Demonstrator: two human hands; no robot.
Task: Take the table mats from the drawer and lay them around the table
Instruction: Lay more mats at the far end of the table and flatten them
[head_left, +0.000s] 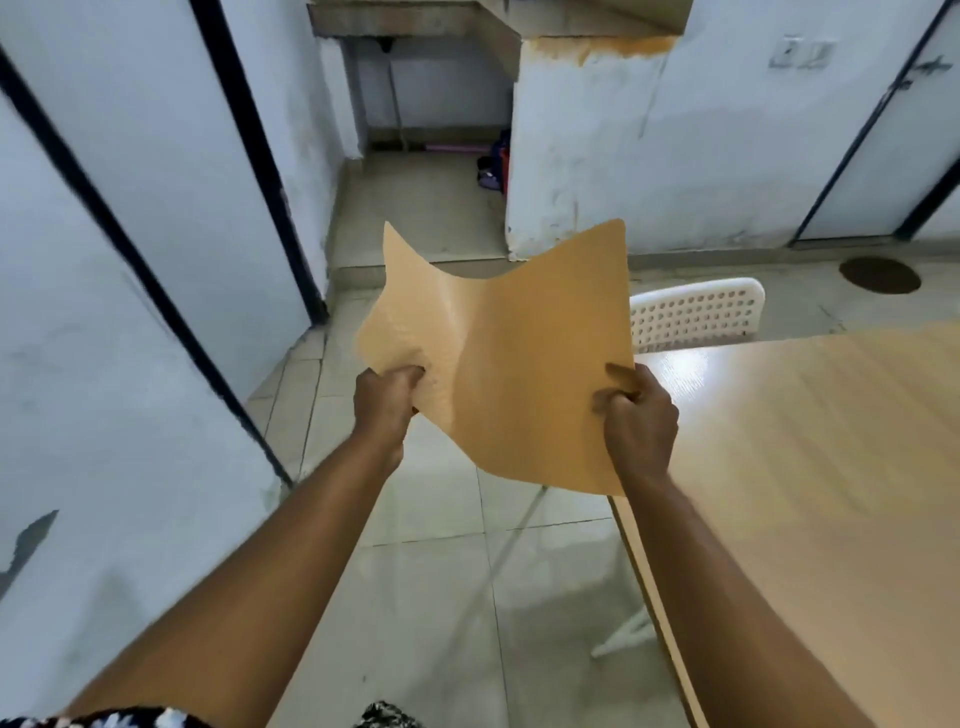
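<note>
Both grips, the left hand (387, 397) and right hand (641, 410), pinch a tan table mat (509, 364) held aloft, the bare tabletop (810, 467) just right of them awaiting its first mat.

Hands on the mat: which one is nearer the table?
The right hand, gripping the mat at its right edge, right by the table. The left hand holds the opposite edge over the floor.

Pale tiled floor (431, 519), scuffed white walls (701, 156), black-framed doors (156, 182), white perforated chair (696, 312).
</note>
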